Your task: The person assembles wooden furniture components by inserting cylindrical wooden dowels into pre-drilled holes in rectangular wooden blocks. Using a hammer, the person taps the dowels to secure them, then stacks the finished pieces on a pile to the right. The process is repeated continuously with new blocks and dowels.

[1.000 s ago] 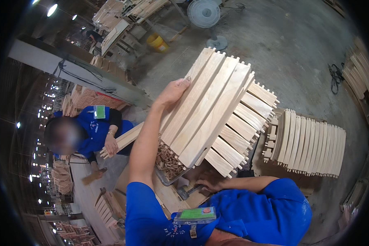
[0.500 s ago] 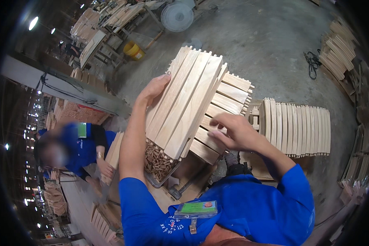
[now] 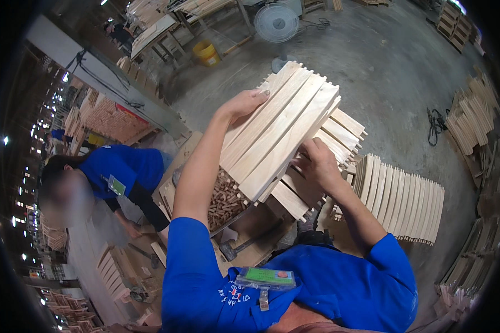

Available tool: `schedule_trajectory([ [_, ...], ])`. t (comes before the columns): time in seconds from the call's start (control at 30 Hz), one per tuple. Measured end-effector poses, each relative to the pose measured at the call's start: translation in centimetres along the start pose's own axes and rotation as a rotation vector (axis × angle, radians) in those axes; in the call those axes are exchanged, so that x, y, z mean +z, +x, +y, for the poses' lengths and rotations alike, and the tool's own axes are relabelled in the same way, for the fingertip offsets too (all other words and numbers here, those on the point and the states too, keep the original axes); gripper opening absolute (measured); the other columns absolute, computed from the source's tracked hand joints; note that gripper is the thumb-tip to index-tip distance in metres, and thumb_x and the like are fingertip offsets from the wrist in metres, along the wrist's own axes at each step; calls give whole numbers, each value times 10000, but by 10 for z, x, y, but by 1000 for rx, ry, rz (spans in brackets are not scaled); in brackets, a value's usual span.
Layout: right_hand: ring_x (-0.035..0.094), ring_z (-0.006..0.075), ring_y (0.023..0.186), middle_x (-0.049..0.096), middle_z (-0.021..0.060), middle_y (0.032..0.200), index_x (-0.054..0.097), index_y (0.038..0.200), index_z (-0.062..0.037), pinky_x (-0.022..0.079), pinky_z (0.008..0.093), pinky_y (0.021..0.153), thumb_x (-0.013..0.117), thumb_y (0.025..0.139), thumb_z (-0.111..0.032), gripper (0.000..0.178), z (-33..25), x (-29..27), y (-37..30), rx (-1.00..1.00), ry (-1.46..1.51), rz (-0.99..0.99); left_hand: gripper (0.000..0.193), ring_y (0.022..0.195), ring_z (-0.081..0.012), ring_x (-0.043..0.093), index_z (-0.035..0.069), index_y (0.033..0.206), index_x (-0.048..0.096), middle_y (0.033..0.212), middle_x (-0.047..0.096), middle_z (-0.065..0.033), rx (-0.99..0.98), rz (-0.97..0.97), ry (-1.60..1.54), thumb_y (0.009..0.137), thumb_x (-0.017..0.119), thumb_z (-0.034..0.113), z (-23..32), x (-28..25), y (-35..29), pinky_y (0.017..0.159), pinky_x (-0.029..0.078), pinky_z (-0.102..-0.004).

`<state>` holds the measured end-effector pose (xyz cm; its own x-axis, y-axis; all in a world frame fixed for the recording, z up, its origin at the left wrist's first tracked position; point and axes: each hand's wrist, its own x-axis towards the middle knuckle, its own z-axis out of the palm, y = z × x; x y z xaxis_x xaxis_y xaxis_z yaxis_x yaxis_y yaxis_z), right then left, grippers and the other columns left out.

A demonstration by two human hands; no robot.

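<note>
Left fingers point(image 3: 259, 95) gripping slats point(image 3: 280, 130) | right fingers point(image 3: 313, 147) curling, slats just leftward, grip unclear | apparently steadying; next calling for even support

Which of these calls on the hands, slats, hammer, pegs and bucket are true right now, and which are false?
1. The left hand is at the left edge of the upper wooden slats. True.
2. The right hand is left of those slats. False: it is at their right side.
3. The hammer lies apart from both hands. True.
4. The bucket is blue. False: it is yellow.
5. The small wooden pegs lie loosely heaped. True.
</note>
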<state>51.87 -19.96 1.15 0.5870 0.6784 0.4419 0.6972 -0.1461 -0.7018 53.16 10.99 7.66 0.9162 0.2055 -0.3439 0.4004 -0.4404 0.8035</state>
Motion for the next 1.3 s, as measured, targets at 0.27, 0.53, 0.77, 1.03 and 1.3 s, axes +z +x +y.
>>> schedule_trajectory([
  [0.27, 654, 373, 888, 649, 176, 991, 618, 1228, -58, 542, 465, 774, 874, 792, -97, 507, 0, 5, 1, -57, -70, 76, 517, 1092, -137, 625, 53, 1335, 698, 1215, 732, -64, 91, 39, 89, 1083, 563, 484, 6, 9, 12, 975, 488, -316],
  [0.53, 690, 242, 946, 704, 140, 1064, 673, 1153, -6, 567, 356, 795, 766, 885, -23, 284, -10, -2, -20, 52, 35, 79, 575, 1180, -340, 690, 117, 1358, 686, 1278, 734, -181, 119, 294, 379, 1002, 596, 560, -13, 6, -39, 1031, 512, -441],
  [0.77, 668, 202, 825, 710, 85, 955, 687, 1051, 12, 541, 340, 781, 799, 887, -108, 232, -117, -12, -73, 17, 800, -865, 433, 968, -263, 777, 26, 1294, 688, 1101, 785, -176, 449, 1003, -89, 994, 735, 335, -48, 67, -239, 832, 604, -368],
  [1.03, 632, 375, 1068, 651, 157, 1123, 659, 1253, -85, 529, 486, 926, 806, 874, -230, 432, -67, 199, -153, -403, -29, -1017, 347, 906, -133, 739, 1, 1259, 701, 1025, 788, -125, -188, 1129, -329, 992, 737, 219, -200, 199, -406, 813, 574, -281],
  [1.3, 605, 375, 1155, 624, 154, 1211, 621, 1333, -131, 503, 517, 947, 802, 857, -300, 536, -75, 250, -176, -474, -235, -1181, 529, 1123, -330, 716, 17, 1343, 651, 1204, 736, -212, -692, 1268, -4, 941, 739, 349, -299, 207, -468, 963, 553, -424],
])
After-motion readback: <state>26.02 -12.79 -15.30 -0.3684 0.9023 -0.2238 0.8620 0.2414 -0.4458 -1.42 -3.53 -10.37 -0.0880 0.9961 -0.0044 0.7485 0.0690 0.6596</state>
